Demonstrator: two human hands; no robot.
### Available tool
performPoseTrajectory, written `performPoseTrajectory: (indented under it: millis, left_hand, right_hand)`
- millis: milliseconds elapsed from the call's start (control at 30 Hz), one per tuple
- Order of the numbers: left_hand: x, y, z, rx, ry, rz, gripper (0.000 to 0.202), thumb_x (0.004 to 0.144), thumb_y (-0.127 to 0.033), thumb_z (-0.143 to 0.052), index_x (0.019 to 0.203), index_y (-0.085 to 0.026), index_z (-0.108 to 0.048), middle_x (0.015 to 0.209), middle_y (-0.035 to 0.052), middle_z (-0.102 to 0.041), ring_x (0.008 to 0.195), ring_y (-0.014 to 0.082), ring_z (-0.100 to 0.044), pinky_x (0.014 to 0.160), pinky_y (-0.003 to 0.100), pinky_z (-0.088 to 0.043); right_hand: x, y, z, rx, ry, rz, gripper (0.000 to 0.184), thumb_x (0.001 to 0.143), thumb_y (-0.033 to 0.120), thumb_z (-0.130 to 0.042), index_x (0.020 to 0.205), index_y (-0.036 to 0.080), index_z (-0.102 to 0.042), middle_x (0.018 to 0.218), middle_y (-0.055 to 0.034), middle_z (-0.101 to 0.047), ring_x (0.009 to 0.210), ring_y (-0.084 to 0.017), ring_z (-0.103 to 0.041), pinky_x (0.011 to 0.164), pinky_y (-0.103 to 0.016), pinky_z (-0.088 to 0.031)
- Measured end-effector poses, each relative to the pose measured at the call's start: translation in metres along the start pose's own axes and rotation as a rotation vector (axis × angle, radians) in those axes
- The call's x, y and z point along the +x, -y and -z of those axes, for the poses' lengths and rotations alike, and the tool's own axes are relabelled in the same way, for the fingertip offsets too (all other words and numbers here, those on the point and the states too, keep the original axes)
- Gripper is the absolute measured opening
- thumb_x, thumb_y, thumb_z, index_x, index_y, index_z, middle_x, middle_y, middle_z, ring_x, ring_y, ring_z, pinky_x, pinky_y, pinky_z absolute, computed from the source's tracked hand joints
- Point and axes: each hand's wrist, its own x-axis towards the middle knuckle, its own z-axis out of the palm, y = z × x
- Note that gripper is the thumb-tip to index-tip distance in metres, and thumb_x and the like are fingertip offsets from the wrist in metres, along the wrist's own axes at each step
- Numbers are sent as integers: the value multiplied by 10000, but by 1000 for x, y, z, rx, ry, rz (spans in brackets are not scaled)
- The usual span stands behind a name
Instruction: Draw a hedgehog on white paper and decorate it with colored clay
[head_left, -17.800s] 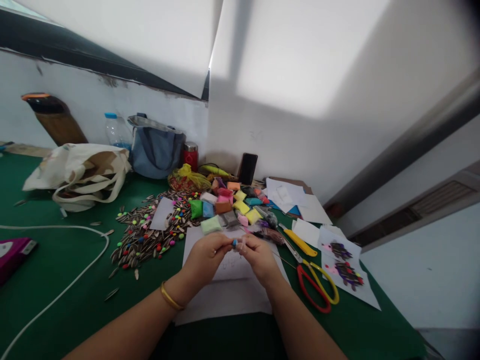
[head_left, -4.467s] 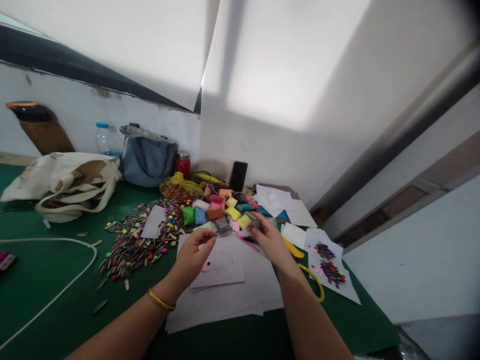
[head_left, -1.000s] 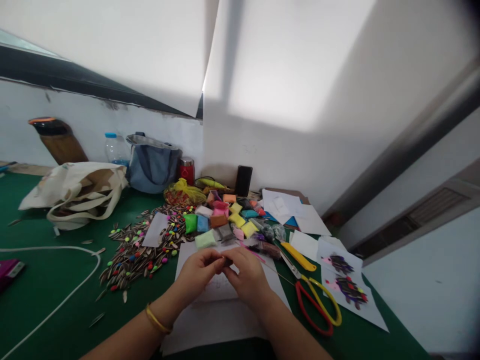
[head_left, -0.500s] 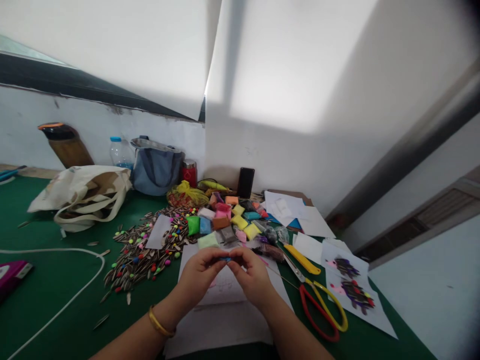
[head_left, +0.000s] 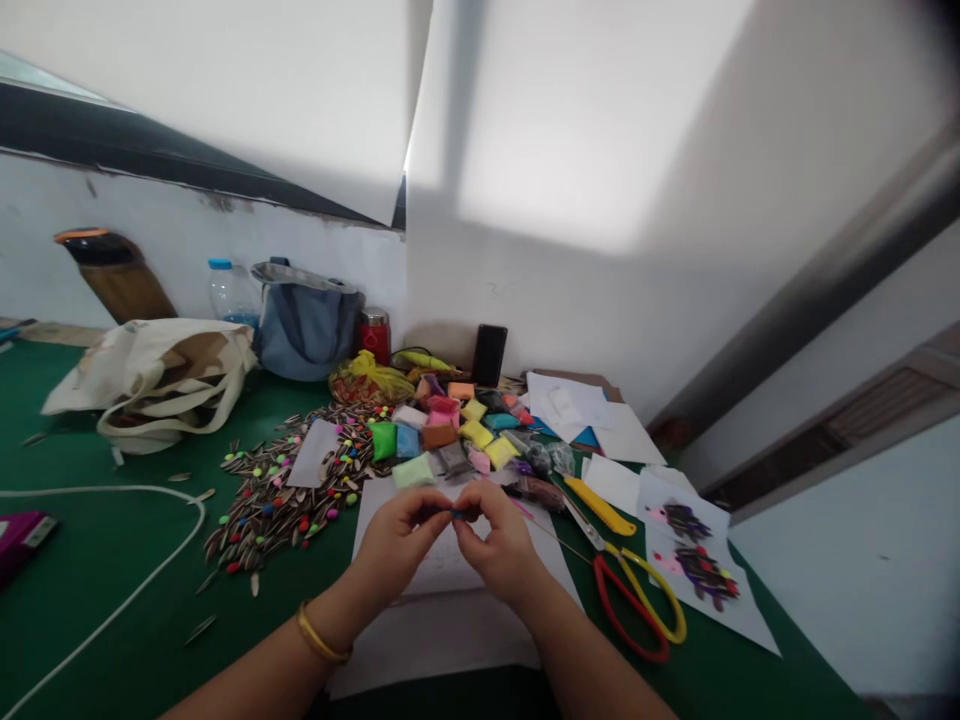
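My left hand (head_left: 401, 535) and my right hand (head_left: 496, 535) meet above a white sheet of paper (head_left: 450, 620). Both pinch a small blue piece of clay (head_left: 456, 514) between their fingertips. A gold bangle (head_left: 321, 638) circles my left wrist. Just beyond the hands lie several coloured clay packets (head_left: 450, 430). Left of the paper spreads a heap of sunflower seeds with coloured clay dots (head_left: 292, 485).
Red-and-yellow scissors (head_left: 637, 600) and a yellow cutter (head_left: 600, 507) lie right of the hands, near sheets with seed pictures (head_left: 694, 560). A cream tote bag (head_left: 161, 375), blue bag (head_left: 304, 320), bottle (head_left: 229, 290), red can (head_left: 373, 333), phone (head_left: 489, 354) and white cable (head_left: 112, 600) sit on the green table.
The hands stay together, pinching the small blue piece. Only the view has shifted slightly. Several seconds ago my right hand was reaching out to the clay packets.
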Motion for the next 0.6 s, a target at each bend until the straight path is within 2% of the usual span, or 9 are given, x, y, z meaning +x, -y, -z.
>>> performPoseTrajectory:
  millis: [133, 267, 400, 467, 533, 600]
  left_hand:
    - [1, 2, 2, 24, 49, 38, 235, 779, -406, -648, 843, -181, -671, 720, 24, -679, 614, 164, -597, 507, 238, -459]
    - [2, 2, 6, 179, 64, -2, 278, 765, -449, -650, 712, -176, -656, 600, 0, -612, 547, 146, -534, 499, 238, -412]
    - [3, 4, 11, 304, 55, -57, 406, 835, -506, -563, 597, -180, -604, 537, 3, -564, 543, 148, -521, 520, 247, -402]
    - [4, 5, 11, 246, 49, -84, 374, 869, -494, -523, 724, -178, -661, 655, 25, -633, 628, 165, -580, 574, 259, -456]
    - [4, 5, 9, 165, 38, -119, 308, 839, -454, -592, 958, -187, -686, 828, 44, -687, 741, 183, -627, 650, 280, -506]
    - [3, 4, 7, 139, 30, -167, 340, 782, -394, -681, 1065, -205, -672, 913, 48, -695, 793, 189, -638, 701, 296, -525]
  right_hand:
    - [-2, 1, -1, -16, 52, -31, 182, 761, 120, -618, 918, 209, -593, 841, -1, -588, 756, -146, -536, 697, -269, -448]
    - [-3, 2, -1, -31, 83, -45, 46, 840, 221, -628, 883, 209, -619, 801, 0, -616, 735, -145, -550, 683, -267, -443]
    - [-2, 5, 2, -28, 58, -59, 40, 824, 181, -601, 841, 200, -631, 790, -2, -618, 735, -144, -562, 679, -261, -452]
    - [-1, 5, 4, -17, 29, -98, 67, 809, 173, -589, 845, 198, -640, 785, -2, -624, 720, -144, -562, 669, -260, -453]
    - [0, 6, 5, 1, 2, -134, 78, 805, 183, -579, 846, 196, -645, 782, -6, -633, 706, -145, -560, 658, -262, -452]
    - [1, 6, 5, 30, -7, -168, 86, 806, 199, -572, 846, 192, -647, 786, -13, -643, 704, -148, -563, 652, -264, -454]
